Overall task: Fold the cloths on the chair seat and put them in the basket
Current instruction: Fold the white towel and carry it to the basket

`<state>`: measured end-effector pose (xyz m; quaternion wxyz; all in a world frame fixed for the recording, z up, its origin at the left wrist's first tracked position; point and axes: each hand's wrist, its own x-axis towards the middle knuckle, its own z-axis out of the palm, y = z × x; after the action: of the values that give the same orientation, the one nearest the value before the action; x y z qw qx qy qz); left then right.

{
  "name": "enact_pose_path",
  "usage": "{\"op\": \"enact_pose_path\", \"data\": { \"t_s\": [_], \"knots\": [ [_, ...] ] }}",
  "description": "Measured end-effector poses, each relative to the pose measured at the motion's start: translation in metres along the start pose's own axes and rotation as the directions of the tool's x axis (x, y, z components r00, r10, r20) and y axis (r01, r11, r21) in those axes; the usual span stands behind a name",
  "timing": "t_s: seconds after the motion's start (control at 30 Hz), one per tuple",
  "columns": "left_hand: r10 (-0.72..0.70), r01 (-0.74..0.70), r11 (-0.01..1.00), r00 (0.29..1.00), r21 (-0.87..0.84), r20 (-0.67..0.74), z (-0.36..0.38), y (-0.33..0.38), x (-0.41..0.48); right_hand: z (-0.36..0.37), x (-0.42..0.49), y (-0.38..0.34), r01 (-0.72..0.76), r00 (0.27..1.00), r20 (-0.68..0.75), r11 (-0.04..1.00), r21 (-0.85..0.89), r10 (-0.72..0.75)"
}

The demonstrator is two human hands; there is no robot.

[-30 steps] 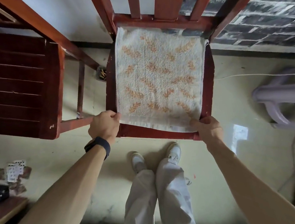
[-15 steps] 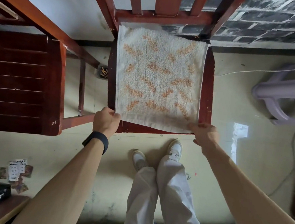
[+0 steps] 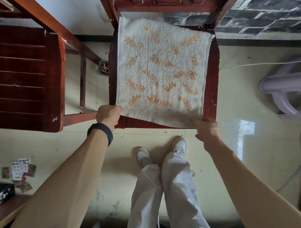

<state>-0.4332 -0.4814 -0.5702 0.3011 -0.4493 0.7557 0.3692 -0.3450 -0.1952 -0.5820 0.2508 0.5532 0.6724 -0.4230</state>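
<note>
**Both near corners held, first fold to come**

The dark red wooden chair seat carries the white terry cloth with orange leaf marks, which lies flat and covers nearly all of it. No basket is in view. The left hand has its fingers curled round the near left corner, and the right hand pinches the near right corner — the hem is a little raised there. For a good fold, I judge, both corners should rise together and go to the far corners, with the hem kept tight — so the edges meet evenly.
</note>
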Motion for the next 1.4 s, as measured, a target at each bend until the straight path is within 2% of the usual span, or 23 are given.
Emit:
{"op": "enact_pose_path", "data": {
  "t_s": [0.13, 0.2, 0.27, 0.53, 0.63, 0.73, 0.83, 0.9, 0.93, 0.97, 1.03, 1.1, 1.17, 1.3, 1.33, 1.4],
  "knots": [
    [-0.071, 0.120, 0.976, 0.964, -0.181, 0.255, -0.022, 0.005, -0.015, -0.027, -0.017, -0.011, -0.099, 0.979, 0.204, 0.923, 0.372, 0.022],
    [-0.050, 0.132, 0.959, 0.951, -0.252, 0.306, -0.034, 0.007, -0.025, -0.043, -0.025, -0.017, -0.123, 0.973, 0.231, 0.864, 0.488, 0.008],
    [-0.025, 0.135, 0.932, 0.950, -0.336, 0.313, -0.045, 0.010, -0.039, -0.055, -0.031, -0.022, -0.114, 0.979, 0.206, 0.842, 0.528, 0.003],
    [0.019, 0.100, 0.860, 0.974, -0.500, 0.227, -0.080, 0.028, -0.088, -0.092, -0.076, -0.055, 0.020, 0.990, 0.112, 0.887, 0.461, -0.080],
    [0.057, 0.085, 0.850, 0.966, -0.520, 0.251, -0.091, 0.030, -0.102, -0.101, -0.086, -0.061, 0.090, 0.990, 0.066, 0.910, 0.405, -0.128],
    [0.072, 0.042, 0.921, 0.958, -0.386, 0.276, -0.095, 0.030, -0.114, -0.105, -0.089, -0.057, 0.174, 0.979, 0.045, 0.937, 0.302, -0.197],
    [0.199, -0.145, 0.969, 0.937, -0.200, 0.286, -0.099, 0.026, -0.120, -0.111, -0.095, -0.048, 0.293, 0.947, 0.090, 0.944, 0.155, -0.309],
    [0.332, -0.356, 0.934, 0.884, 0.016, 0.330, -0.106, 0.026, -0.126, -0.117, -0.101, -0.042, 0.473, 0.881, 0.105, 0.872, -0.128, -0.462],
    [0.390, -0.461, 0.872, 0.856, 0.162, 0.339, -0.109, 0.025, -0.129, -0.120, -0.104, -0.039, 0.579, 0.813, 0.114, 0.770, -0.267, -0.572],
    [0.455, -0.541, 0.793, 0.832, 0.281, 0.317, -0.112, 0.024, -0.132, -0.122, -0.108, -0.037, 0.670, 0.718, 0.114, 0.639, -0.377, -0.686],
    [0.608, -0.642, 0.647, 0.760, 0.411, 0.229, -0.117, 0.025, -0.139, -0.127, -0.111, -0.034, 0.773, 0.513, 0.111, 0.402, -0.492, -0.851],
    [0.716, -0.683, 0.535, 0.679, 0.497, 0.162, -0.122, 0.026, -0.142, -0.134, -0.110, -0.036, 0.785, 0.392, 0.111, 0.270, -0.557, -0.913],
    [0.784, -0.700, 0.427, 0.602, 0.573, 0.152, -0.127, 0.028, -0.142, -0.142, -0.110, -0.041, 0.788, 0.321, 0.123, 0.193, -0.584, -0.939],
    [0.899, -0.710, 0.177, 0.398, 0.682, 0.181, -0.138, 0.031, -0.148, -0.158, -0.116, -0.049, 0.798, 0.204, 0.124, 0.091, -0.596, -0.971],
    [0.911, -0.699, 0.142, 0.369, 0.701, 0.183, -0.141, 0.032, -0.151, -0.162, -0.118, -0.052, 0.808, 0.187, 0.113, 0.087, -0.583, -0.976],
    [0.919, -0.683, 0.131, 0.355, 0.718, 0.170, -0.146, 0.035, -0.157, -0.168, -0.121, -0.056, 0.836, 0.157, 0.095, 0.082, -0.542, -0.983]
  ]
}}
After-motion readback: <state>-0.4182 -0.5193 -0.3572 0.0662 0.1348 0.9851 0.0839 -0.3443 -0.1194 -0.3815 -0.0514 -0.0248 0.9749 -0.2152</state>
